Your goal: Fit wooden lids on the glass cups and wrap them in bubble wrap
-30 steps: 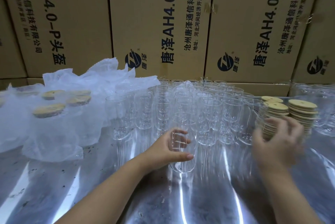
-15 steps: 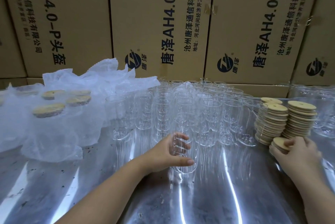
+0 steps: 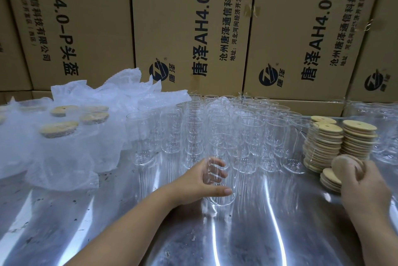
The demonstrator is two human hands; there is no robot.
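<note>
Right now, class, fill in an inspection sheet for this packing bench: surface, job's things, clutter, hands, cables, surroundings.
Surface: shiny metal table, reflecting light.
Job's things: rows of open glass cups; lid stacks; bubble wrap; wrapped, lidded cups at left.
Clutter: dark specks on the table.
Hands: left hand grips a glass cup; right hand holds a wooden lid.
Cables: nothing seen.
Surroundings: printed cardboard boxes stacked behind.

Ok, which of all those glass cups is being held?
The front glass cup, nearest the camera: the left hand grips it. The other cups stand untouched in rows behind.
</note>
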